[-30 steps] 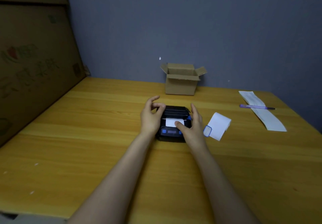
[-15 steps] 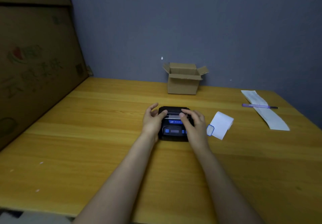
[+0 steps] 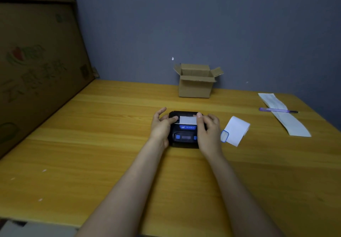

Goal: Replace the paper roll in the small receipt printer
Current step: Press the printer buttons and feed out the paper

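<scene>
A small black receipt printer (image 3: pixel 184 137) with blue buttons sits mid-table, its lid down. A short white paper strip (image 3: pixel 187 120) sticks out of the slot on top. My left hand (image 3: pixel 160 126) grips the printer's left side, thumb resting on the lid by the strip. My right hand (image 3: pixel 209 131) holds the printer's right side, with its fingertips pinching the strip's right edge. Just right of that hand lies a white paper roll (image 3: pixel 235 130) with a blue-rimmed core.
An open cardboard box (image 3: pixel 195 87) stands at the back by the grey wall. A long white receipt (image 3: pixel 284 115) with a purple pen (image 3: pixel 276 110) across it lies at the far right. A large cardboard panel (image 3: pixel 36 67) leans along the table's left side.
The lid went down over the paper, with both hands pressing on top half a second ago. Now the white strip shows above the slot and my right fingers hold its edge.
</scene>
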